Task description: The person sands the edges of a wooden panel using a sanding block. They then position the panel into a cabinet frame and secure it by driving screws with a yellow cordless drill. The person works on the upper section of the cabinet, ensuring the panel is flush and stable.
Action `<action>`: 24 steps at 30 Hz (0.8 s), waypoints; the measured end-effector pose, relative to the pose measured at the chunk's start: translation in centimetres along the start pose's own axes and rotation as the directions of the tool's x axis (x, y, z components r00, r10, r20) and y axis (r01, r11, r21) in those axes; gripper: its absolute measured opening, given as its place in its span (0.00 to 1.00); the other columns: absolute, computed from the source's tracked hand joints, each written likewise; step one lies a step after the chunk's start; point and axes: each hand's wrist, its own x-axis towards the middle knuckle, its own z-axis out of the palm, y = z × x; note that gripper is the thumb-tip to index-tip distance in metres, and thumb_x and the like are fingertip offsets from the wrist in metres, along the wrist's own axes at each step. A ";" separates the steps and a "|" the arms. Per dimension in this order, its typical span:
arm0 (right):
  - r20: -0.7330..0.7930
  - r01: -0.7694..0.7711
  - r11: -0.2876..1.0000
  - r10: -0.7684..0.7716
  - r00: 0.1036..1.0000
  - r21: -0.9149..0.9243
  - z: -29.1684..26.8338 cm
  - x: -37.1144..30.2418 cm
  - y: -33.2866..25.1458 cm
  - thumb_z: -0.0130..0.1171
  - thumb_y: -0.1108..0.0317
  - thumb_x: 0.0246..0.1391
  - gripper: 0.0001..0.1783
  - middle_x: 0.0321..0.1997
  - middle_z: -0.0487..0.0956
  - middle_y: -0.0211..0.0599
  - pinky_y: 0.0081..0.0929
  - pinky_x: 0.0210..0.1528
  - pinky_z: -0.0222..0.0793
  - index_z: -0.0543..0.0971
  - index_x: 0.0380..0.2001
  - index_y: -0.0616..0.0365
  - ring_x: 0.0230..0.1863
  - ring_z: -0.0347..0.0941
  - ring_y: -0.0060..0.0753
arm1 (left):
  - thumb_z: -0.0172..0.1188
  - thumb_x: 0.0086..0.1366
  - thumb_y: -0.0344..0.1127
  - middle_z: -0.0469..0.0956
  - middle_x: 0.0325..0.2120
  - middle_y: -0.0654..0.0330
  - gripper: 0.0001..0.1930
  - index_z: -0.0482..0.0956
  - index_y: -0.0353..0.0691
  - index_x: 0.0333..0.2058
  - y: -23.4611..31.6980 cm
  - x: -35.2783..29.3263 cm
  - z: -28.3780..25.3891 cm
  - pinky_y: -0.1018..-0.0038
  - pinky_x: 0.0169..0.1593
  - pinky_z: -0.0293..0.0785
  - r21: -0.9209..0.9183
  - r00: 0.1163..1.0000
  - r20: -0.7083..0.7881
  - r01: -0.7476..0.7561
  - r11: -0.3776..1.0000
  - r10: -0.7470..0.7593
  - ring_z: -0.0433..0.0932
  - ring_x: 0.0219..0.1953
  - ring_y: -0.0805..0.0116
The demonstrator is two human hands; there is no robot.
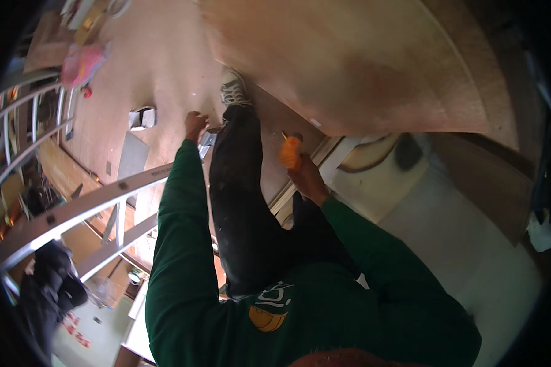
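My right hand [308, 178] is wrapped round an orange drill-like hand tool [291, 153] with a dark part at its top and a thin tip. Blur hides its exact kind. It is held up beside my right thigh, in front of a large brown wooden panel [373, 73]. My left hand [195, 126] reaches forward past my left knee, low over the brown wooden surface [165, 73]. Its fingers are curled together, and what they hold, if anything, is too small to tell. Close to that hand is the metal end of a ladder [207, 142].
My shoe [233, 90] rests on the wooden surface against the panel's edge. A small open white box [142, 118] lies left of my left hand. The ladder's silver rail [98, 205] slants across the left side. Further left are a pink bag [81, 66] and dark cloth [52, 281].
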 end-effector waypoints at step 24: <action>-0.124 -0.186 0.950 0.222 0.967 0.249 7.2 4.0 5.0 0.70 0.63 0.55 0.34 0.49 0.76 0.47 0.44 0.53 0.73 0.67 0.59 0.66 0.50 0.76 0.46 | 0.33 0.75 0.65 0.62 0.69 0.49 0.38 0.61 0.40 0.69 55.2 -8.4 1.4 0.52 0.73 0.54 -0.365 0.656 -0.087 -0.721 0.589 0.749 0.61 0.70 0.54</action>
